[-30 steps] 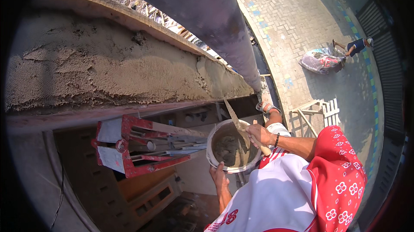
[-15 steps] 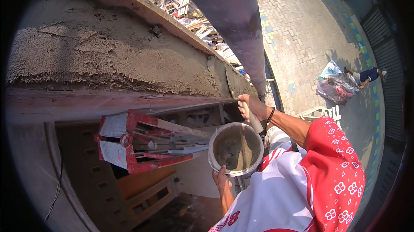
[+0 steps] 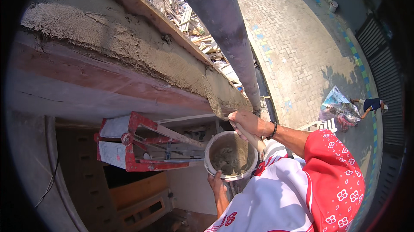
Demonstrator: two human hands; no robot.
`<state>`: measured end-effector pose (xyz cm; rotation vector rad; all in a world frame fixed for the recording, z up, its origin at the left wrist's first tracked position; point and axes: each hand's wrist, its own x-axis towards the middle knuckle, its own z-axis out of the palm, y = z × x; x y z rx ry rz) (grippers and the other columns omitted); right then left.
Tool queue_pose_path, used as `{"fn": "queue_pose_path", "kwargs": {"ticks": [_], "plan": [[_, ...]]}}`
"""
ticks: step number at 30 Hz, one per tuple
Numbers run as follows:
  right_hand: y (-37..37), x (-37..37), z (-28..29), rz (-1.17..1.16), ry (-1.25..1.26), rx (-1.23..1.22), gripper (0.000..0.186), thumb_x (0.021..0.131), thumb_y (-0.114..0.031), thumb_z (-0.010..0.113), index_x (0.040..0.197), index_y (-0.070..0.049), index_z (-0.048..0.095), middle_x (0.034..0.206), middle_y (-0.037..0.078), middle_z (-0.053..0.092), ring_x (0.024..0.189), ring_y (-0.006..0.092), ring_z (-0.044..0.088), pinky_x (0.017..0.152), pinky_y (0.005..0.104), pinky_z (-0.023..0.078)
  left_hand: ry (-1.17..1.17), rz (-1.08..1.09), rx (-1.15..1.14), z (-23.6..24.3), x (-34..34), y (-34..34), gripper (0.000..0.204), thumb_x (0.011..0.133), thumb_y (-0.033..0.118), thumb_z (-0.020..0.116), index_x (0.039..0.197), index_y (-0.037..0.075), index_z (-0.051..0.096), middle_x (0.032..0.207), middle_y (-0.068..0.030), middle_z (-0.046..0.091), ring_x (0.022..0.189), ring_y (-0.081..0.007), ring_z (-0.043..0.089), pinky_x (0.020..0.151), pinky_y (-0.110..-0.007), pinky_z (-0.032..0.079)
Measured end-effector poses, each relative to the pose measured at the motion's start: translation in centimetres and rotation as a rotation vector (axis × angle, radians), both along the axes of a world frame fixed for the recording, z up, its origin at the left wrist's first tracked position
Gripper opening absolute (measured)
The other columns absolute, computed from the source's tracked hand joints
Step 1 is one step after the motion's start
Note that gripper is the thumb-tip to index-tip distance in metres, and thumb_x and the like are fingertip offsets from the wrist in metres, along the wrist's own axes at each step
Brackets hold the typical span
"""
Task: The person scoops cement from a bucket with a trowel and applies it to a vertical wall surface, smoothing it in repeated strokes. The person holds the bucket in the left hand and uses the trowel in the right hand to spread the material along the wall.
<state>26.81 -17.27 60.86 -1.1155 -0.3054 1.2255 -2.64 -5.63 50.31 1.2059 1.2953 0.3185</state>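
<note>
My right hand is wrapped round the pale handle of a trowel. The blade lies against the lower edge of the wet mortar band near its right end. Below that hand is a round white bucket, partly filled with grey mortar. My left hand grips the bucket's near rim, thumb on the edge and the fingers mostly hidden underneath.
A wooden board edges the mortar's far side. A dark pole rises beside it. Left of the bucket stands a red and white stepladder. Paved street lies below right, where a person is beside a large bag.
The trowel has shifted left and down, from the mortar's face to its lower edge, and my right hand has moved slightly left and down. My left hand still holds the bucket. The view has shifted.
</note>
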Motion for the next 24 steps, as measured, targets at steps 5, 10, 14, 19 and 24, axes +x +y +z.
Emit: {"fn": "queue_pose_path", "kwargs": {"ticks": [5,10,14,19,24], "plan": [[-4.8,-2.4,-0.3,-0.009,-0.113,-0.076,0.032,0.095,-0.029,0.040,0.074,-0.006,0.045,0.056,0.005,0.047,0.042,0.0153,0.050,0.041,0.0293,0.044,0.196,-0.067,-0.105,4.1,2.7,-0.8,0.041,0.082,-0.001,0.058,0.122,-0.002,0.054,0.103,-0.0107,0.064,0.088,-0.0210,0.062,0.068,-0.031,0.050],[-3.4,1.0,-3.0,-0.177,0.341,-0.048,0.032,0.096,-0.035,0.042,0.076,-0.012,0.047,0.056,0.002,0.047,0.040,0.0158,0.047,0.040,0.0311,0.043,-0.032,0.034,-0.003,-0.7,0.6,-0.3,0.036,0.081,0.008,0.060,0.116,0.001,0.054,0.090,-0.0084,0.057,0.061,-0.0152,0.053,0.035,-0.026,0.033],[0.2,3.7,-3.7,-0.099,0.454,0.010,0.030,0.095,-0.037,0.043,0.075,-0.014,0.046,0.057,0.000,0.046,0.041,0.0146,0.046,0.039,0.0319,0.042,-0.058,0.008,-0.046,-0.4,0.5,-0.2,0.039,0.081,0.007,0.059,0.119,-0.001,0.053,0.090,-0.0087,0.057,0.061,-0.0169,0.055,0.036,-0.028,0.036],[1.6,4.4,-2.7,-0.051,0.441,-0.023,0.029,0.092,-0.039,0.044,0.075,-0.015,0.046,0.058,-0.002,0.045,0.043,0.0127,0.046,0.040,0.0313,0.041,-0.011,0.066,-0.051,1.7,0.8,-1.3,0.040,0.083,0.005,0.059,0.122,0.001,0.054,0.097,-0.0090,0.063,0.068,-0.0170,0.059,0.046,-0.030,0.042],[1.9,4.6,-1.3,-0.023,0.362,-0.141,0.029,0.091,-0.039,0.044,0.076,-0.014,0.046,0.058,-0.002,0.046,0.043,0.0128,0.047,0.040,0.0316,0.041,0.002,0.058,-0.023,1.3,0.4,-1.1,0.037,0.084,0.006,0.058,0.120,0.001,0.055,0.095,-0.0089,0.063,0.060,-0.0175,0.058,0.043,-0.030,0.041]]}}
